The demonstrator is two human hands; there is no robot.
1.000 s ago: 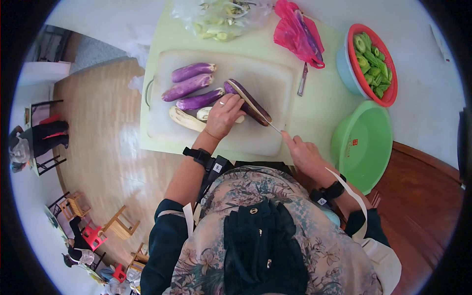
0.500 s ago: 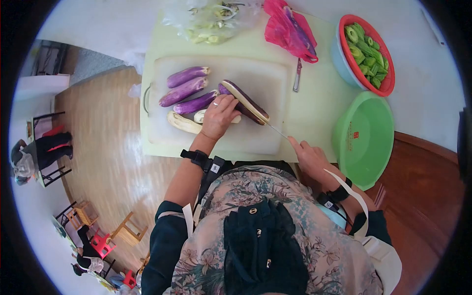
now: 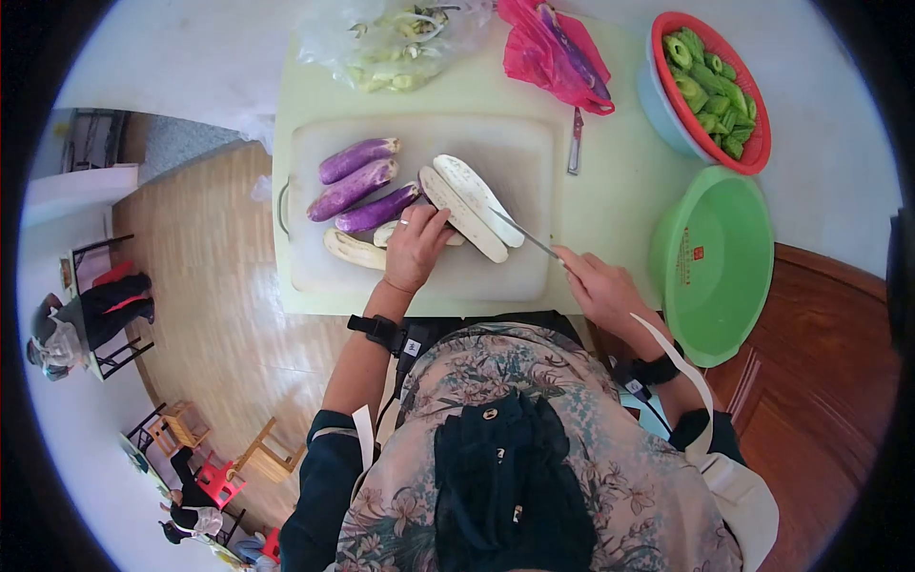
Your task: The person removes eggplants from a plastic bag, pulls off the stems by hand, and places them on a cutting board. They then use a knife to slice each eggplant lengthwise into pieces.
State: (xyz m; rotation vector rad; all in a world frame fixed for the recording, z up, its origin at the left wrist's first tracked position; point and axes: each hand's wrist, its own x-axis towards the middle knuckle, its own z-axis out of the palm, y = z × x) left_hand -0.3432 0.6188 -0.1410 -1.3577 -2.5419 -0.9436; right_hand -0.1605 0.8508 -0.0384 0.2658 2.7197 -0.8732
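Observation:
On the white cutting board (image 3: 334, 276), two eggplant halves lie side by side, pale cut faces up: a left half (image 3: 467, 215) and a right half (image 3: 477, 195). My left hand (image 3: 416, 246) has its fingertips at the left half, over another pale piece. My right hand (image 3: 602, 291) is closed around the handle of a knife (image 3: 534, 240), whose blade tip lies over the right half. Three whole purple eggplants (image 3: 353, 189) rest at the board's left, above a pale cut piece (image 3: 353, 250).
A green basin (image 3: 715, 267) stands at the right, below a red colander (image 3: 758, 95) of green cut vegetables. Behind the board are a clear bag (image 3: 400, 48), a pink bag (image 3: 538, 71) and a second knife (image 3: 576, 143). People and stools are at the far left.
The eggplant under the blade has opened into two separate halves with cut faces up. The knife blade has moved up and left, onto the right half.

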